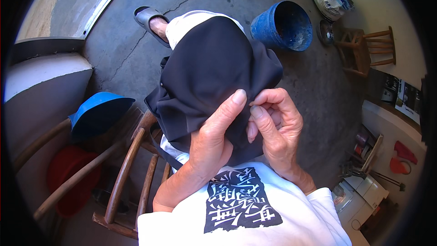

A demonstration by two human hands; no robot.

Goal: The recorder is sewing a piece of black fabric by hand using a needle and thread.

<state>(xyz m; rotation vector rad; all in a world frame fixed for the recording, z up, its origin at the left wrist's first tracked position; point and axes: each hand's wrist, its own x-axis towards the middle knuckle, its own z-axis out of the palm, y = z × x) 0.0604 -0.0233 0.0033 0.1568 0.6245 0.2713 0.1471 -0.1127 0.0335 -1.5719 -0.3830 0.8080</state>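
A large black cloth [207, 59], perhaps a garment, lies draped and folded over my lap. My left hand [213, 130] grips it, with the thumb raised along the top and the fingers hidden in the folds. Close beside that thumb, my right hand [277, 127] is held in a pinch, thumb tip against the bent index finger. Whatever sits between those fingertips is too small to make out. The other right fingers curl inward above the cloth.
A blue bucket [282, 26] stands on the concrete floor ahead. Wooden chairs are at left [125, 177] and far right [359, 52], with a blue basin [98, 111] and red tub [75, 177] by the left one. A white sewing machine [364, 196] is at lower right.
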